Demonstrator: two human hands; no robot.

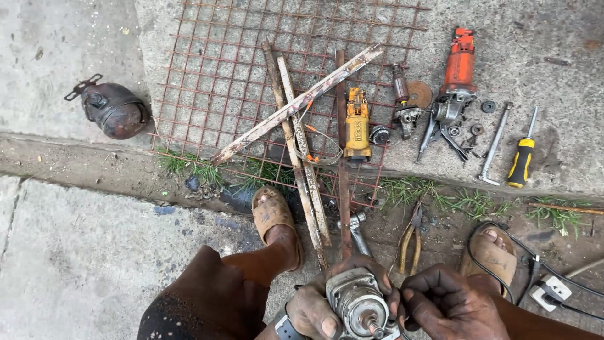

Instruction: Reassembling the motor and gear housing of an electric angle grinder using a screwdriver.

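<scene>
Metal gear housing (355, 301) between hands

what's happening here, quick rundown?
A person seated on the ground holds a grey metal power-tool gear head with a protruding spindle in both hands: left hand gripping its side, right hand beside it. Ahead, on a rusty wire mesh grid, lie crossed rusty metal bars and a yellow tool body. An orange angle grinder body, a yellow-handled screwdriver and yellow-handled pliers lie nearby.
</scene>
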